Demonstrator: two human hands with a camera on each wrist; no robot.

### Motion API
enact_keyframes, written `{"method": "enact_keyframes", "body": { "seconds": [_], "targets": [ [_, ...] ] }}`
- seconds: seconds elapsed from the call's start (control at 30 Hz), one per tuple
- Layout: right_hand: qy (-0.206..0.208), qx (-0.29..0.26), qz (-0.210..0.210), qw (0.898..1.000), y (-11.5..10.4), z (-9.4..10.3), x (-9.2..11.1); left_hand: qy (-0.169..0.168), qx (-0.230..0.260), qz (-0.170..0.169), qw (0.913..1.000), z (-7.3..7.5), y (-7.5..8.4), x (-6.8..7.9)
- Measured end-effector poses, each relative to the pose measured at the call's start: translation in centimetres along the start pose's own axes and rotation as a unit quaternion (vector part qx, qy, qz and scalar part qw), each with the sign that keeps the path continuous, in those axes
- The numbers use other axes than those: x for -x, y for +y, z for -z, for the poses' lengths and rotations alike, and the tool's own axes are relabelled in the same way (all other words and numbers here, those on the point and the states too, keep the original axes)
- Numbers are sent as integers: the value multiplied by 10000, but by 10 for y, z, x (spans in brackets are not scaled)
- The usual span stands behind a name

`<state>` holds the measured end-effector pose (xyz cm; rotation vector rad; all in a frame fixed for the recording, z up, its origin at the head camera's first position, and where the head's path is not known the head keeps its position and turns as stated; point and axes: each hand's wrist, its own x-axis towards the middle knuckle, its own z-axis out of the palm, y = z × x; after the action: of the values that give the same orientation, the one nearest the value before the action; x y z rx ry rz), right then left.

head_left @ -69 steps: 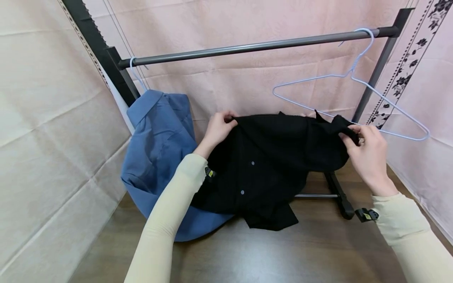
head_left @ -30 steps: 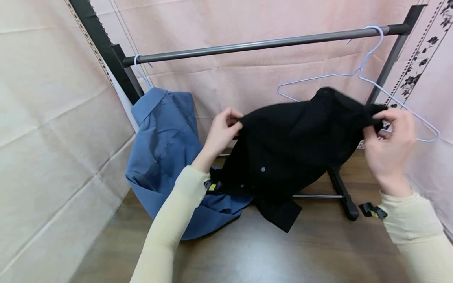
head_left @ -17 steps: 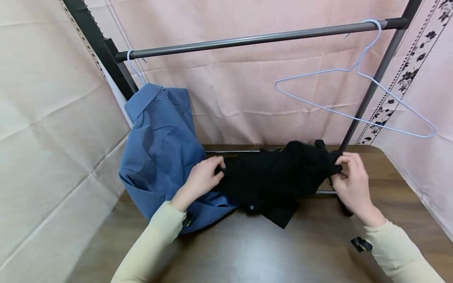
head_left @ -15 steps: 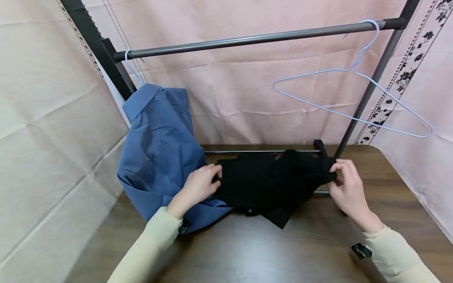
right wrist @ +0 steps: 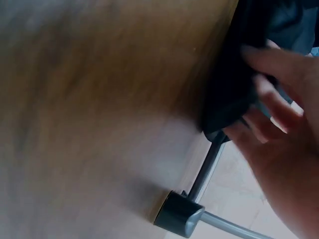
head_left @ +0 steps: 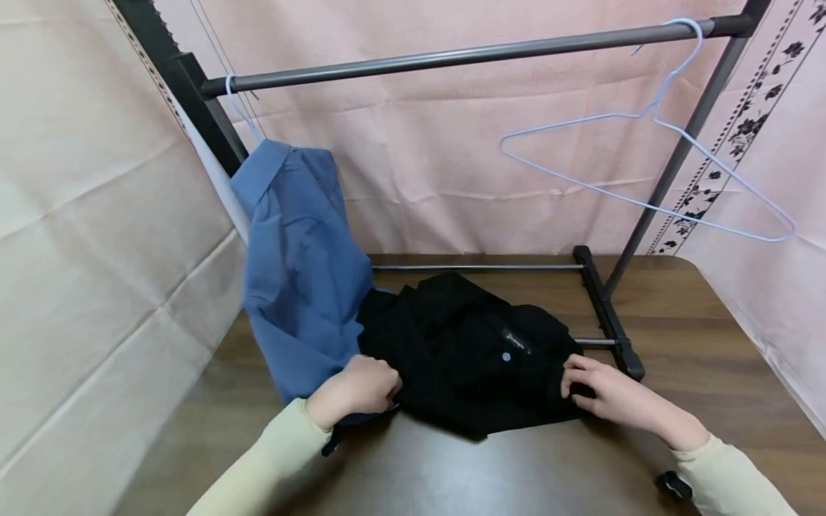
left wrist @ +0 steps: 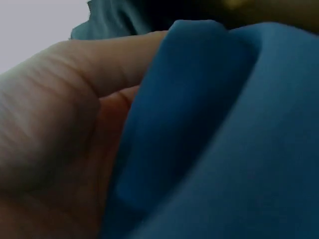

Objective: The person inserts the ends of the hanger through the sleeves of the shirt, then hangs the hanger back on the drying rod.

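and here it is: a crumpled black cloth shirt [head_left: 464, 358], one pale round button [head_left: 506, 356] facing up, lies on the brown wood-grain worktop [head_left: 684, 308], right between the two hands. its long axis slants from ten o'clock down toward four. the left hand [head_left: 363, 387] sits at the shirt's eight o'clock edge, fingers bent; the fingertips are hidden, so what they pinch, i cannot tell. the shirt spreads from that hand toward two and three o'clock. over to the right hand [head_left: 600, 390]: fingers and thumb curled on the shirt's four o'clock edge, holding it, with the cloth off toward nine and ten.

now the relation that looks to matter most: the bare, thin light-blue wire hanger [head_left: 656, 106], hooked on the dark metal rail [head_left: 464, 56], hangs at about one o'clock from the right hand, well apart. the right hand is the nearer of the two. and look, the hanger leans the same way as the shirt, ten to four! a blue cloth shirt [head_left: 300, 236] hangs at eleven o'clock from the left hand.
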<state>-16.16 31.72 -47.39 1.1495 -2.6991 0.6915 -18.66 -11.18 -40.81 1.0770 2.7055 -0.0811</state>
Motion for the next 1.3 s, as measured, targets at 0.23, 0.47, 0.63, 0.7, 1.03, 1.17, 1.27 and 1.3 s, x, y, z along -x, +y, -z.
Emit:
{"method": "enact_keyframes", "body": {
  "seconds": [0.23, 0.47, 0.63, 0.7, 1.03, 1.17, 1.27, 1.3],
  "targets": [
    [-146, -163, -108, 9997, -9, 22, -3, 114, 888, -27, 9960, 27, 0, 7],
    [1038, 182, -1004, 9894, -14, 59, -7, 2003, 1261, -141, 9715, 72, 20, -16],
    [1046, 115, -1330, 9855, -12, 62, -14, 2500, 1498, -138, 9565, 89, 37, -60],
    [976, 83, -1291, 9868, -10, 57, -17, 2440, 1592, -187, 9564, 91, 41, -79],
    [418, -412, -1387, 9886, -6, 14, -20, 1874, 1137, -107, 9756, 62, 59, -136],
    [13, -741, -1388, 9875, -8, 7, -20, 1728, 1056, -37, 9793, 44, 66, -140],
    [-251, -983, -1236, 9871, -8, 4, -21, 1688, 1108, 21, 9794, 34, 68, -139],
    [-346, -1067, -1167, 9868, -9, 3, -21, 1671, 1115, 28, 9796, 32, 68, -138]
  ]
}}
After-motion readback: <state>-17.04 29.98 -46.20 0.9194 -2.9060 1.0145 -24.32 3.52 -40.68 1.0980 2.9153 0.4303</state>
